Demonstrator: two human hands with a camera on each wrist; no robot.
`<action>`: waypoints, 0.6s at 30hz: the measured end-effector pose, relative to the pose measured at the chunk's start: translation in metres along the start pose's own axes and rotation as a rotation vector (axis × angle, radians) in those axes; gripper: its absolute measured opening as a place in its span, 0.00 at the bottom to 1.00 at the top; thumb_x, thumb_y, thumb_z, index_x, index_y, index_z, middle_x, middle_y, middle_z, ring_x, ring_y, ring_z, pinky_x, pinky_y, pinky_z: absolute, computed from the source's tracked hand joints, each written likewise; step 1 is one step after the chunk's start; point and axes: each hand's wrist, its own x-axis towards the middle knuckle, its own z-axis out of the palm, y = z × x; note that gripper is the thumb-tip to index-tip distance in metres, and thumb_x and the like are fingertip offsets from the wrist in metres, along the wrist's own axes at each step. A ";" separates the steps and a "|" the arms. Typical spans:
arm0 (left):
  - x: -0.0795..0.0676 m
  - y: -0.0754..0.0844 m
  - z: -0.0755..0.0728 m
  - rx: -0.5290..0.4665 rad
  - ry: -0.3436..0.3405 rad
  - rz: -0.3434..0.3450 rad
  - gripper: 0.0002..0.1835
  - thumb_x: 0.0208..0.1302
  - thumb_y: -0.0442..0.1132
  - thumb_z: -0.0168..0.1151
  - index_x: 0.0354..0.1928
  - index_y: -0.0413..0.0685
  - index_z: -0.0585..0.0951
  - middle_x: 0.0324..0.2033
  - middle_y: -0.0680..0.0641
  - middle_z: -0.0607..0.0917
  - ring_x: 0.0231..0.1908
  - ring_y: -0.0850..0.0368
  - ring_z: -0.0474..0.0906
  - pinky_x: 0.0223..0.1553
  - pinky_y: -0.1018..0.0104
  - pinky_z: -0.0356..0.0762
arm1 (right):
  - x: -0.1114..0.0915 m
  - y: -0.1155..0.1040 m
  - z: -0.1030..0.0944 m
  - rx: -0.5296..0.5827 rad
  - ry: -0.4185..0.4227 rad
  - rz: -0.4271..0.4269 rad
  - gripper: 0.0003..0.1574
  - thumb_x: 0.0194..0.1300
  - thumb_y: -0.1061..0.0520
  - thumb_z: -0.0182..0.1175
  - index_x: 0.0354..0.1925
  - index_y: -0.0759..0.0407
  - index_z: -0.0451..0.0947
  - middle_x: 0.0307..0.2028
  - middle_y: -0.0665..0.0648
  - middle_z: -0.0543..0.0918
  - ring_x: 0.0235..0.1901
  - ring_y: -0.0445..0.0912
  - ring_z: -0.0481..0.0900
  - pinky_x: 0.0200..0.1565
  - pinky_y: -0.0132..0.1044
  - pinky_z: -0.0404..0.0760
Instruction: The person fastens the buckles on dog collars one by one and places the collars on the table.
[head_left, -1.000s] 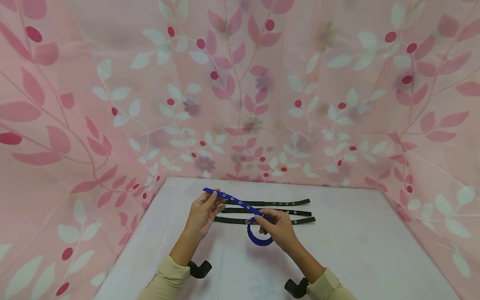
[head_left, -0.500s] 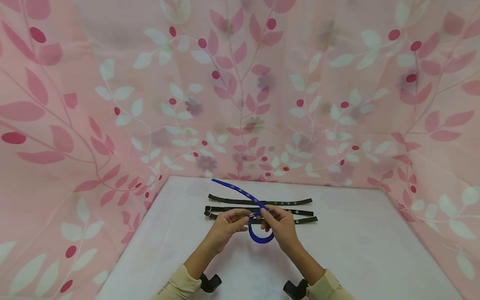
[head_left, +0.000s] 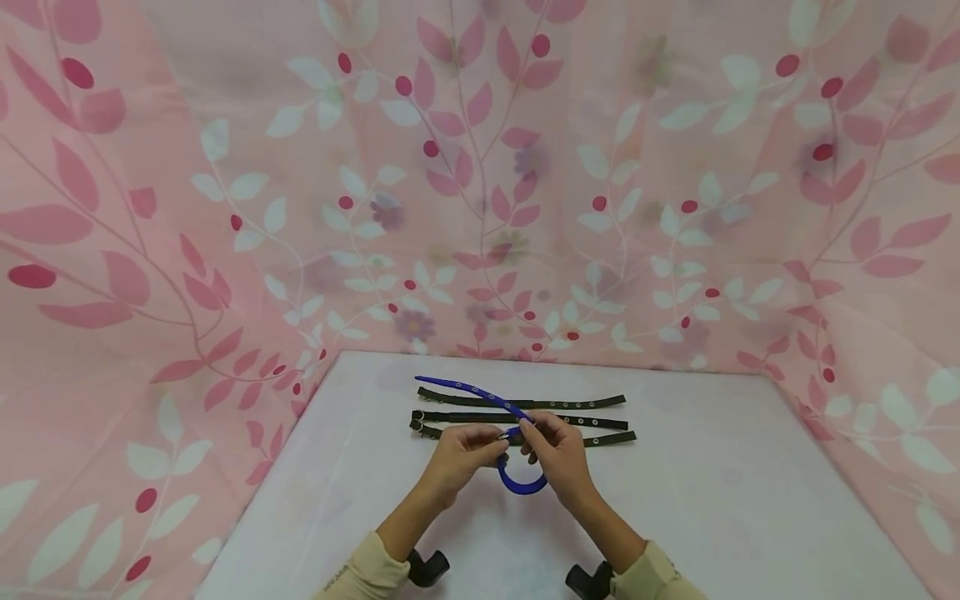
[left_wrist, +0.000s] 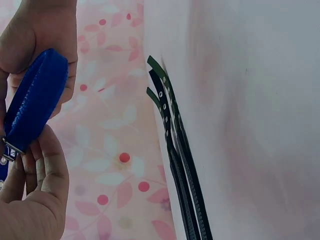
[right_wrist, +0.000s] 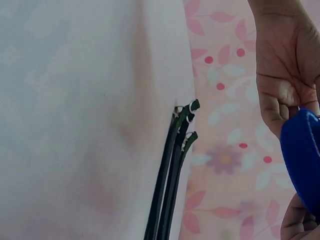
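The lettering [head_left: 339, 575] on your left sleeve [head_left: 375, 560] is too small to read. Your forearms angle inward over the white table [head_left: 712, 483], left hand [head_left: 457, 460] and right hand [head_left: 561, 458] near each other. Your left pinches the blue strap [head_left: 522, 488] near its metal buckle [left_wrist: 14, 148], your right pinches it just beside, loop hanging below, eyeleted end reaching above three dark straps [head_left: 465, 417].

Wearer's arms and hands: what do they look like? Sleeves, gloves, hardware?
Left hand and right hand are bare, no gloves. Left sleeve and right sleeve are pale beige, ending at the forearms; dark marking on the left, illegible. Black, bent, tube-like pieces show beside both cuffs. No cables visible.
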 end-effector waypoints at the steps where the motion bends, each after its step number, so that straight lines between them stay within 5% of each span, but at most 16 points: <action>1: 0.000 0.000 -0.001 0.011 -0.005 0.006 0.17 0.63 0.40 0.69 0.49 0.34 0.83 0.41 0.34 0.86 0.37 0.56 0.87 0.44 0.62 0.85 | 0.000 0.000 0.000 -0.019 0.000 0.007 0.15 0.71 0.55 0.60 0.47 0.66 0.80 0.33 0.68 0.84 0.28 0.45 0.81 0.31 0.34 0.83; 9: -0.002 -0.002 -0.009 0.046 -0.061 0.028 0.14 0.65 0.37 0.67 0.49 0.36 0.83 0.40 0.34 0.86 0.39 0.48 0.88 0.45 0.64 0.85 | 0.000 -0.002 0.002 -0.109 -0.018 0.016 0.09 0.70 0.55 0.61 0.44 0.59 0.83 0.34 0.60 0.86 0.34 0.47 0.83 0.37 0.43 0.86; 13: -0.004 -0.004 -0.008 0.075 -0.095 0.041 0.14 0.65 0.36 0.66 0.49 0.35 0.83 0.39 0.33 0.87 0.40 0.44 0.87 0.45 0.65 0.85 | 0.000 -0.002 0.001 -0.148 -0.032 0.006 0.09 0.70 0.55 0.61 0.44 0.59 0.83 0.34 0.60 0.85 0.33 0.45 0.82 0.38 0.39 0.85; 18: -0.005 -0.006 -0.007 0.106 -0.129 0.074 0.12 0.65 0.34 0.66 0.48 0.35 0.84 0.38 0.32 0.87 0.38 0.51 0.87 0.44 0.67 0.84 | 0.005 -0.004 -0.004 -0.251 -0.057 -0.010 0.14 0.71 0.50 0.60 0.51 0.54 0.81 0.41 0.57 0.85 0.38 0.45 0.81 0.39 0.33 0.81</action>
